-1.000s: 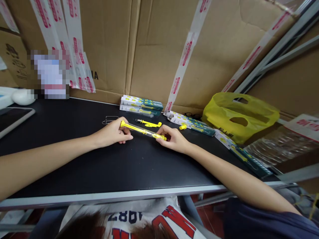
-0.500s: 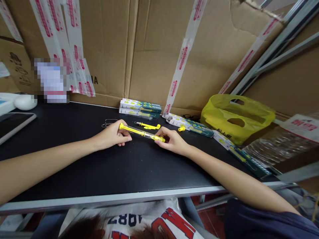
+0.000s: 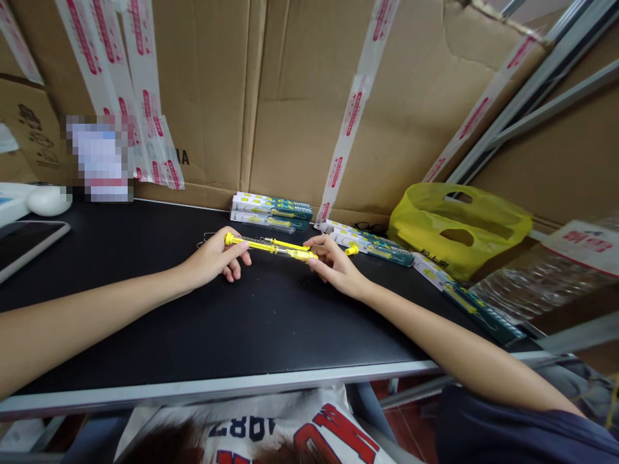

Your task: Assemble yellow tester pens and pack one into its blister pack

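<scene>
The yellow-capped tube [image 3: 264, 246] now lies farther from the body than half a second ago, overlapping the loose yellow clip [image 3: 293, 244]. The left hand [image 3: 213, 261] pinches its knobbed end. The right hand [image 3: 336, 265] pinches the other, so the tube spans both sets of fingertips.

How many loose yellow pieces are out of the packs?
3: the tube in left hand and right hand, a clip piece behind it, a small cap by the packs. Others may be hidden.
</scene>
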A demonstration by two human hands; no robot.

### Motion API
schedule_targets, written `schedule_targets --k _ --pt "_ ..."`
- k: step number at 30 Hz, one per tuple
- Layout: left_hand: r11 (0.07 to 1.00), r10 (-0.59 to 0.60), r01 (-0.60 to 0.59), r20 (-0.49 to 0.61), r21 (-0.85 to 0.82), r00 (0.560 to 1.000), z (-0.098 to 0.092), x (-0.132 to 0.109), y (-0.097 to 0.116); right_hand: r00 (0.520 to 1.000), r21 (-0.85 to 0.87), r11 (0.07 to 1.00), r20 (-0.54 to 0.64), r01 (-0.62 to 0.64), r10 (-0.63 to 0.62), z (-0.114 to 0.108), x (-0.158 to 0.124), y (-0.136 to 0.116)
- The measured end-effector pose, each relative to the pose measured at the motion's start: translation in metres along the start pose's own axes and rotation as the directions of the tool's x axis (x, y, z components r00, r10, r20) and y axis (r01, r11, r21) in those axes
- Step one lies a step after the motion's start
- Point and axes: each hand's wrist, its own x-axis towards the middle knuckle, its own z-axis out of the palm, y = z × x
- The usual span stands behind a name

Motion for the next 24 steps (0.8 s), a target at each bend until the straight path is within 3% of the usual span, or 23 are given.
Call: schedule_targets --k 11,24 --pt "0.997 0.030 -0.032 -0.020 -0.067 0.999 0.0030 -0.0018 0.0027 0.996 0.246 0.969 -0.077 -0.024 0.045 -0.0009 0.0049 -0.0035" --pt "0.996 0.089 -0.089 -0.070 -0.005 0.994 -0.0008 -0.0028 0.0055 0.986 0.084 0.993 -0.153 0.078 -0.064 0.0019 0.0005 -0.0001"
